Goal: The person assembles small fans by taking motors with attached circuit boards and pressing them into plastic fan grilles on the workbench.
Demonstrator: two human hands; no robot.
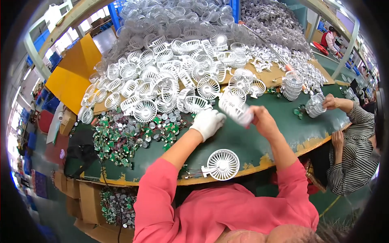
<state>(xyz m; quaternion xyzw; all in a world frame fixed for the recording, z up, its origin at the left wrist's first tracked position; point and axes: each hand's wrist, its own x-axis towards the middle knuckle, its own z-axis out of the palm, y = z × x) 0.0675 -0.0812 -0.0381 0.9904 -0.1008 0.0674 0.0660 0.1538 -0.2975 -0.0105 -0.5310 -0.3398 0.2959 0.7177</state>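
My right hand [263, 120], bare, grips a white plastic fan guard [235, 106] that is blurred by motion. My left hand [208, 123] wears a white glove; its fingers are curled together over the green table, and anything in them is hidden. Just beyond the glove lies another white fan guard [196, 103], at the edge of a big heap of them. A single round white fan guard [223, 164] rests flat near the table's front edge, with thin wires and a small part at its left side.
Green circuit boards with small motors and wires [133, 135] are piled at left. Stacked guards [292, 86] stand at right, near a pile of small white parts [302, 65]. A co-worker's hand [331, 101] holds more guards at far right. The green table's [259, 139] front edge is worn.
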